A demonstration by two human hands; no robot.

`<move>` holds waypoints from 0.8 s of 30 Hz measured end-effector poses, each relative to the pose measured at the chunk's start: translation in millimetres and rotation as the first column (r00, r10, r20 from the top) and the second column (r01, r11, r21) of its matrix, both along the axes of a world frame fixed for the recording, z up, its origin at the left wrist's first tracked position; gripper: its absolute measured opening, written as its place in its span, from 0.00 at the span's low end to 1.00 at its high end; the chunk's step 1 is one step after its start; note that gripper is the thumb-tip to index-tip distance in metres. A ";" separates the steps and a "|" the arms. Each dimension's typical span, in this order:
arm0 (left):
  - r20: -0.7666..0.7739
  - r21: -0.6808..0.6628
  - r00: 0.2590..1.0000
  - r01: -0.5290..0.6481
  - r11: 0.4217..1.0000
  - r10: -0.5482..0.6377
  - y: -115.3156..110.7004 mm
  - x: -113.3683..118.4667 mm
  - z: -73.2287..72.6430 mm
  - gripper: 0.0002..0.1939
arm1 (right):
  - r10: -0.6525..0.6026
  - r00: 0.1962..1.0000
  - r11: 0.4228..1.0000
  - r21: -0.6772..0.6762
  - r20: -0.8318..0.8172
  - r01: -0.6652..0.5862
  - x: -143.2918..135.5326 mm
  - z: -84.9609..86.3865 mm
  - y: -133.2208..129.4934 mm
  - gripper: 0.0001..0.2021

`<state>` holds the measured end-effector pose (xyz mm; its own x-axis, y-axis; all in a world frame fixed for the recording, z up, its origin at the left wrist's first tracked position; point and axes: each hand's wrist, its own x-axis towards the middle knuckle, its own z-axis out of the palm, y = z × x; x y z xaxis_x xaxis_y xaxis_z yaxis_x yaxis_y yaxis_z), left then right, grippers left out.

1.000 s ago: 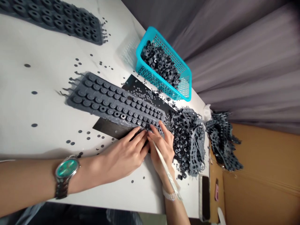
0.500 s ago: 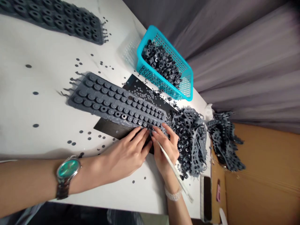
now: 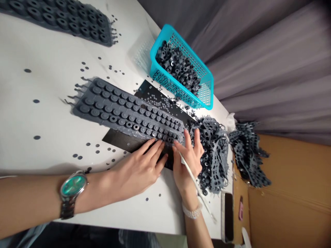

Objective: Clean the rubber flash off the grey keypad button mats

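Observation:
A grey molded rubber sheet (image 3: 121, 106) with rows of round studs lies tilted across a black mat (image 3: 117, 140). My left hand (image 3: 139, 162) rests its outstretched fingertips on the sheet's near edge, thumb apart from them. My right hand (image 3: 187, 162) pinches a long, thin white stick (image 3: 198, 188) between thumb and index finger, its other fingers spread. The stick's working tip is hidden at the sheet's near right corner. A few studs near there look dark or open, like holes.
A turquoise basket (image 3: 168, 74) of small grey rubber parts stands behind the mat. Another studded sheet (image 3: 74, 20) lies at upper left. A heap of webbed rubber scraps (image 3: 218, 155) sits right, beside a dark phone-like slab (image 3: 227, 215). Small discs are scattered about the white table (image 3: 59, 137).
My right hand has shifted slightly right along the sheet's edge with the stick, and its free fingers have lifted and spread. My left hand has stayed nearly in place.

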<state>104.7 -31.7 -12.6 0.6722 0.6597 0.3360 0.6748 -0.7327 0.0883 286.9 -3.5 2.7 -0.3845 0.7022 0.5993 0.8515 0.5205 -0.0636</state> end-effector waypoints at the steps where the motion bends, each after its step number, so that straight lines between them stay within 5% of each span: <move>1: 0.000 0.003 1.000 -0.008 1.000 0.008 0.0 0.3 -0.4 0.27 | -0.013 1.000 1.000 -0.004 -0.014 0.013 1.2 -0.4 0.1 0.06; 7: 0.003 -0.005 0.999 0.033 0.999 -0.033 1.1 -0.5 3.7 0.22 | 0.103 0.992 0.986 -0.122 -0.067 -0.111 -2.6 1.8 -4.2 0.09; 24: 0.007 0.004 1.000 0.027 1.000 -0.027 0.8 -1.0 4.2 0.23 | 0.202 0.966 0.977 -0.104 0.162 -0.187 -4.8 3.4 -2.4 0.11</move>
<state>103.8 -31.0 -8.4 0.6870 0.6402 0.3438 0.6545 -0.7507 0.0900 282.1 -5.9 6.0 -0.6100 0.6506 0.4524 0.7367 0.6758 0.0216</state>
